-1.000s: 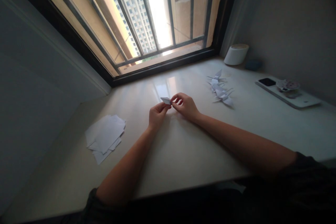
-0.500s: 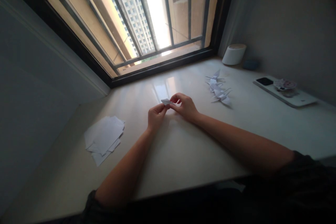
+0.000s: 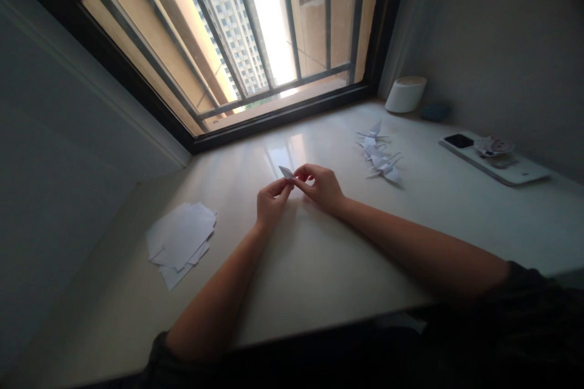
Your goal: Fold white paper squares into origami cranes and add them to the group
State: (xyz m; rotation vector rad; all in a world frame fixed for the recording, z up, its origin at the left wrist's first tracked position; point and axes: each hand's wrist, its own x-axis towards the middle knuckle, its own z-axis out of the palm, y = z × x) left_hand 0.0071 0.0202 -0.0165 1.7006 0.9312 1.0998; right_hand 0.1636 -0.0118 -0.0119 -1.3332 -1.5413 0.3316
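Note:
A small piece of folded white paper (image 3: 286, 172) is pinched between my two hands above the middle of the table, its pointed end aimed up and to the left. My left hand (image 3: 272, 200) grips its lower part from the left with thumb and fingers pressed together. From the right, my right hand (image 3: 322, 185) pinches the same paper between thumb and forefinger. The fingertips hide its lower end. Several finished white paper cranes (image 3: 381, 158) stand in a row on the table, to the right of my right hand.
A stack of white paper sheets (image 3: 185, 237) lies to the left on the pale table (image 3: 319, 273). At the right is a white phone (image 3: 524, 171) with a round grip on its back. A white cup-like object (image 3: 406, 95) and a small dark item (image 3: 435, 112) stand near the barred window (image 3: 274, 30).
The folded paper has turned in my fingers, so its tip now points more upward. My hands have hardly moved, and both still pinch it.

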